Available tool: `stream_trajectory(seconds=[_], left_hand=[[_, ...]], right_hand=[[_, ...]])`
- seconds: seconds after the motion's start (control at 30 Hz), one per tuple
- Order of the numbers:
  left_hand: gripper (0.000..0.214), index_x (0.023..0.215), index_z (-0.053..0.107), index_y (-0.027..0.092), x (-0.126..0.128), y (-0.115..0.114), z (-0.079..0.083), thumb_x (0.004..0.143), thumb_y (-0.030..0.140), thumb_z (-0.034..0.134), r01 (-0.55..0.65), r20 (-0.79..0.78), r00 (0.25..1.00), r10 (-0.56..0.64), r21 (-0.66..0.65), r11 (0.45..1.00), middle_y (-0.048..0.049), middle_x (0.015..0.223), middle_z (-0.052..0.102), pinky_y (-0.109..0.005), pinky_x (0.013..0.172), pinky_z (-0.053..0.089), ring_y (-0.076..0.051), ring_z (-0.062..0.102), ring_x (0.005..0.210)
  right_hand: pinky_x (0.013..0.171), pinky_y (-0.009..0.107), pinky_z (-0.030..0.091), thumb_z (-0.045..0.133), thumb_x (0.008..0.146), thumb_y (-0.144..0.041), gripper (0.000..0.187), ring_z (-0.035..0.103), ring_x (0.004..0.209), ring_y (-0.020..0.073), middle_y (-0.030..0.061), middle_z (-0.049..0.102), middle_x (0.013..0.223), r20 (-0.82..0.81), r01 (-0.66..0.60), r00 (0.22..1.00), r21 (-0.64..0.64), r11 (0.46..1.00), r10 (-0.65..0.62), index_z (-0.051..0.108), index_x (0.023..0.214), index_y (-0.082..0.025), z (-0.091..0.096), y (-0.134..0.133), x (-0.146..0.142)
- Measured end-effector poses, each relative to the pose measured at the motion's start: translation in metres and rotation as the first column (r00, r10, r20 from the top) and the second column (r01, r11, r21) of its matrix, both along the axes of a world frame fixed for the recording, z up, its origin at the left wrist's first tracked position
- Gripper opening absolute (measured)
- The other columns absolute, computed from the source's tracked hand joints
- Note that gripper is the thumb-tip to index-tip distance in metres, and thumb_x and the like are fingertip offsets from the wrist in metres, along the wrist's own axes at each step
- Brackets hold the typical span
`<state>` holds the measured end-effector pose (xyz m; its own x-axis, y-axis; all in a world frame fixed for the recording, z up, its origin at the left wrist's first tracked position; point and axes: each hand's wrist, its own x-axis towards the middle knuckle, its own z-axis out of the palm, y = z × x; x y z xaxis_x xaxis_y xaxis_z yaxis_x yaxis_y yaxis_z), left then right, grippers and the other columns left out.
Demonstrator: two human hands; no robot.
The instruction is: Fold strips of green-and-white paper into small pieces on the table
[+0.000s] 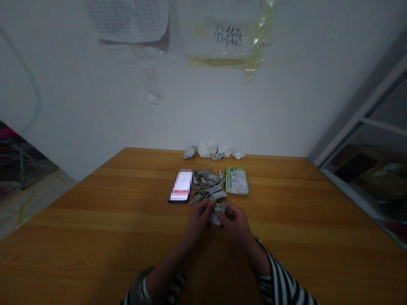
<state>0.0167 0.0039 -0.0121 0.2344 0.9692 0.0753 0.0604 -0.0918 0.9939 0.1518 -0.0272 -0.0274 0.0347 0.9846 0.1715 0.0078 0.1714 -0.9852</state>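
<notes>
Between my two hands is a small white-and-green printed packet, held just above the near part of the table. My left hand pinches its left side with thumb and fingers. On the right side, my right hand grips the same packet, thumb across its front. Part of the packet is covered by my fingers. Just beyond my fingertips lies a loose pile of similar crumpled packets. What the packets contain cannot be made out.
Left of the pile lies a phone with its screen lit. A flat green-and-white printed pack lies to the right. Crumpled white papers and packets line the wooden table's back edge by the wall. Shelving stands at right.
</notes>
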Motion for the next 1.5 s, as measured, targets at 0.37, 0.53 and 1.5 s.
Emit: stream_trajectory(seconds=[0.37, 0.53, 1.5], left_hand=[[0.039, 0.111, 0.066, 0.023, 0.002, -0.008, -0.007, 0.085, 0.049, 0.052, 0.143, 0.131, 0.983, -0.125, -0.141, 0.980, -0.0053, 0.095, 0.070, -0.030, 0.066, 0.055, -0.022, 0.065, 0.084], [0.035, 0.094, 0.072, 0.015, -0.007, 0.006, -0.010, 0.072, 0.042, 0.070, 0.024, 0.146, 0.989, -0.001, -0.158, 0.987, -0.0052, 0.082, 0.073, -0.027, 0.065, 0.051, -0.020, 0.065, 0.073], [0.021, 0.071, 0.072, 0.016, -0.006, 0.000, 0.004, 0.074, 0.036, 0.068, -0.005, 0.041, 0.999, 0.007, -0.026, 1.000, -0.0003, 0.054, 0.066, -0.022, 0.045, 0.046, -0.014, 0.058, 0.046]], right_hand=[[0.057, 0.026, 0.042, 0.047, 0.086, -0.010, 0.026, 0.058, 0.058, 0.0161, 0.0041, 0.064, 0.060, 0.609, -0.067, 0.526, 0.725, 0.685, -0.593, 0.066, 0.070, -0.019, 0.002, -0.007, 0.017], [0.067, 0.030, 0.047, 0.050, 0.085, -0.012, 0.023, 0.065, 0.071, 0.0197, 0.0082, 0.072, 0.077, 0.708, -0.171, 0.582, 0.588, 0.791, -0.400, 0.069, 0.095, -0.020, 0.003, -0.008, 0.011], [0.045, 0.023, 0.049, 0.080, 0.062, -0.038, 0.023, 0.063, 0.046, 0.0150, 0.0028, 0.071, 0.056, -0.198, 0.156, 0.964, -0.114, 0.981, -0.176, 0.073, 0.065, -0.016, 0.002, 0.006, 0.012]])
